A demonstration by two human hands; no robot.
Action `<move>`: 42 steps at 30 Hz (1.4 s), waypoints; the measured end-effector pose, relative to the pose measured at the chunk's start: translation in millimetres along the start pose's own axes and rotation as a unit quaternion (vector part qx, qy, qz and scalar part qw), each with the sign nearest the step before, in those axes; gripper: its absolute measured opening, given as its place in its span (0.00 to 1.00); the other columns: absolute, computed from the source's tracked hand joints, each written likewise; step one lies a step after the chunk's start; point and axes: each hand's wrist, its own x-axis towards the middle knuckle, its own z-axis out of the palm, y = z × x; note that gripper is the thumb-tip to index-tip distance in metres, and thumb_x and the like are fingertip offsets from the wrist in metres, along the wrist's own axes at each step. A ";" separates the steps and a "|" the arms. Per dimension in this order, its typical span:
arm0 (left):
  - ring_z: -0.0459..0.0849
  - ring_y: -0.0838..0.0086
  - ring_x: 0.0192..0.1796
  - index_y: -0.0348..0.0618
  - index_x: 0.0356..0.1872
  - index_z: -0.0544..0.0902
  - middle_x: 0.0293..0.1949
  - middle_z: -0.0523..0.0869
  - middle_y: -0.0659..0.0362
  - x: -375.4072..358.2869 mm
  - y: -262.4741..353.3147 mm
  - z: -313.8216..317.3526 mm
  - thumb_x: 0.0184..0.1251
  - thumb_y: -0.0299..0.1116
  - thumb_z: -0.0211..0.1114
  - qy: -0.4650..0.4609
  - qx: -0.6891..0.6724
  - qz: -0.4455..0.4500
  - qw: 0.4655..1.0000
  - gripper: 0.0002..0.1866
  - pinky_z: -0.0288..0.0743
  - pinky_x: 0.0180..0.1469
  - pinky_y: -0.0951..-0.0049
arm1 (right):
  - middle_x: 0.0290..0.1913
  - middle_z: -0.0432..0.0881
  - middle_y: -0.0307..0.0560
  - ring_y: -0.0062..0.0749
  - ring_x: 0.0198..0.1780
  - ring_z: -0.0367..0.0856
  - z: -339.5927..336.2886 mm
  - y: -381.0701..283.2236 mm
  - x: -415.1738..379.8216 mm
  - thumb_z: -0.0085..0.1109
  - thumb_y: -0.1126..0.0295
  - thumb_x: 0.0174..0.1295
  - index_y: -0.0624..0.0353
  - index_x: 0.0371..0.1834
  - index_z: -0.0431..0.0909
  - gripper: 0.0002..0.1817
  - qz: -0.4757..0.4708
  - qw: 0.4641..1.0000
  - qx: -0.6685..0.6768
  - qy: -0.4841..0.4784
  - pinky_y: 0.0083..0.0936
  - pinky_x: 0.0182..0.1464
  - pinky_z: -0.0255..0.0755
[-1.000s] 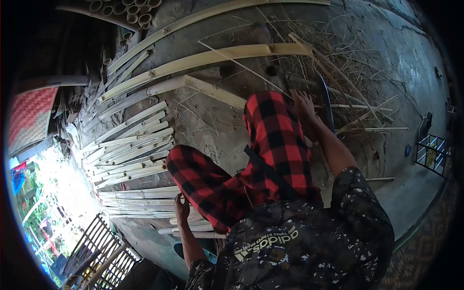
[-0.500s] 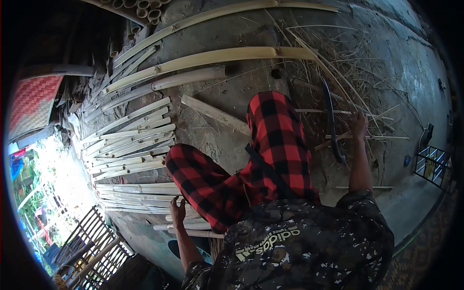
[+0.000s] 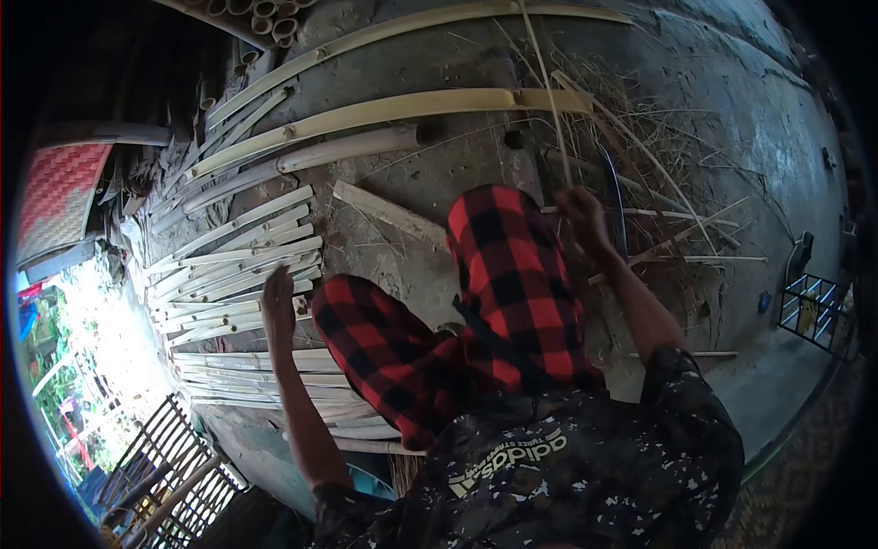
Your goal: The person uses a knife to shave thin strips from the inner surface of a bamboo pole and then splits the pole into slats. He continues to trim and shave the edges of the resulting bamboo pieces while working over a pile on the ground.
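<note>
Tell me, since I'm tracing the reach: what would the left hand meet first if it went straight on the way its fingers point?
Probably the split bamboo slats fanned on the concrete floor. The left hand points up-frame just over them, fingers spread; depth is unclear, so it may already touch one.

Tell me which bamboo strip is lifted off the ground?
The thin pale bamboo strip in the right hand; it rises toward the top edge, while the others lie flat.

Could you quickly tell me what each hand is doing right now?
Left hand: open, over the split bamboo slats.
Right hand: shut on a thin bamboo strip.
</note>
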 end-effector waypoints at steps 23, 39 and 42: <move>0.83 0.37 0.44 0.38 0.41 0.81 0.33 0.85 0.37 78.0 79.3 209.8 0.77 0.60 0.52 -0.357 0.192 0.064 0.912 0.30 0.75 0.44 0.48 | 0.51 0.79 0.56 0.54 0.55 0.76 -81.5 71.2 -150.6 0.69 0.66 0.56 0.55 0.62 0.72 0.29 0.078 0.821 -0.522 0.220 0.47 0.60 0.67; 0.82 0.40 0.35 0.36 0.30 0.83 0.29 0.83 0.40 45.4 49.8 287.0 0.75 0.50 0.61 -0.231 0.143 0.160 0.949 0.24 0.73 0.35 0.50 | 0.20 0.74 0.51 0.44 0.21 0.74 -19.7 63.1 -163.4 0.62 0.61 0.65 0.61 0.34 0.72 0.15 0.022 0.961 -0.243 0.131 0.38 0.28 0.67; 0.82 0.39 0.35 0.36 0.28 0.83 0.29 0.83 0.40 41.0 41.7 291.7 0.75 0.51 0.61 -0.195 0.155 0.170 0.953 0.25 0.73 0.35 0.49 | 0.20 0.74 0.51 0.46 0.21 0.74 1.9 28.5 -139.5 0.60 0.58 0.68 0.62 0.35 0.72 0.17 -0.015 0.957 -0.260 0.129 0.38 0.27 0.65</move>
